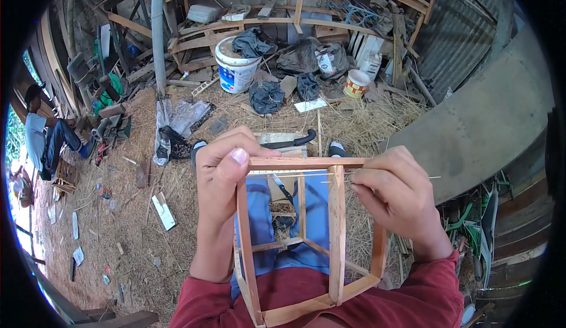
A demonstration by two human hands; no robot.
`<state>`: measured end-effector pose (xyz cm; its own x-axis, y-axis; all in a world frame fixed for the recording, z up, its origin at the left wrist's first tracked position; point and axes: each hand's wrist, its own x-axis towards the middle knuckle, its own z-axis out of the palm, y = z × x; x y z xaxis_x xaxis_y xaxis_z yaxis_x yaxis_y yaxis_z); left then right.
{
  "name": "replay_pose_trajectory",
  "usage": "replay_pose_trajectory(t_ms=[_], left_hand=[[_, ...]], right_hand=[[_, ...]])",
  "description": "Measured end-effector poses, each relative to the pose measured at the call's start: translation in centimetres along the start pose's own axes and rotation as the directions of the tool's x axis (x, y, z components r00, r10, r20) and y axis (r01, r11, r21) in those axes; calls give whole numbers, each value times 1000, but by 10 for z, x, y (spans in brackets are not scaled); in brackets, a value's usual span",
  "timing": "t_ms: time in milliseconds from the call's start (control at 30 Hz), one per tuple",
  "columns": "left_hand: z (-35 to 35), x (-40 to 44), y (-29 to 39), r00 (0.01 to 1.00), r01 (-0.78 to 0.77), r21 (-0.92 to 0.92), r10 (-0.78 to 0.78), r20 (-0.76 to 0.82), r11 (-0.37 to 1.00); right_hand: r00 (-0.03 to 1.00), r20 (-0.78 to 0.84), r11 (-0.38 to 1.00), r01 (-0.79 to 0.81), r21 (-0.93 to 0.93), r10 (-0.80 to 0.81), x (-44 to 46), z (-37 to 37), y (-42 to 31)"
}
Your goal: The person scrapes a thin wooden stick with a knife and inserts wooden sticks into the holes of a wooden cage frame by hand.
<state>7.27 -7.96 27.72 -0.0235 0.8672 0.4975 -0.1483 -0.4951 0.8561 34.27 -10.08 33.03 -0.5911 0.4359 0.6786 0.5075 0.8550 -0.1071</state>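
A small wooden frame (336, 233) of light slats stands over my lap. My left hand (227, 171) is closed around its upper left corner, with the thumb along the top bar. Thin pale strips (295, 173) run side by side just under that bar, from the left hand towards the right. My right hand (398, 189) is closed in a pinch on a thin strip near the right end of the bar; its fingertips partly hide the strip. A knife (283, 189) shows through the frame between my legs. Beyond the bar lies a large blade with a curved black handle (299, 141).
A white bucket (236, 71) and black plastic bags (266, 97) stand ahead, beside a checkered pot (356, 84). Straw and shavings cover the ground. A large grey board (477, 121) leans in at right. Another person (44, 130) sits at far left.
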Motion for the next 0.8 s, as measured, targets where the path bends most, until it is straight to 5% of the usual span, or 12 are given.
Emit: replay_pose_trajectory(t_ms=[200, 800], left_hand=[[-3, 0, -2, 1000, -17, -1, 17, 0, 1000], [-4, -5, 2, 999, -2, -9, 2, -49, 1000]], right_hand=[[992, 7, 992, -123, -23, 124, -16, -7, 8], [993, -106, 997, -52, 53, 57, -19, 11, 14]])
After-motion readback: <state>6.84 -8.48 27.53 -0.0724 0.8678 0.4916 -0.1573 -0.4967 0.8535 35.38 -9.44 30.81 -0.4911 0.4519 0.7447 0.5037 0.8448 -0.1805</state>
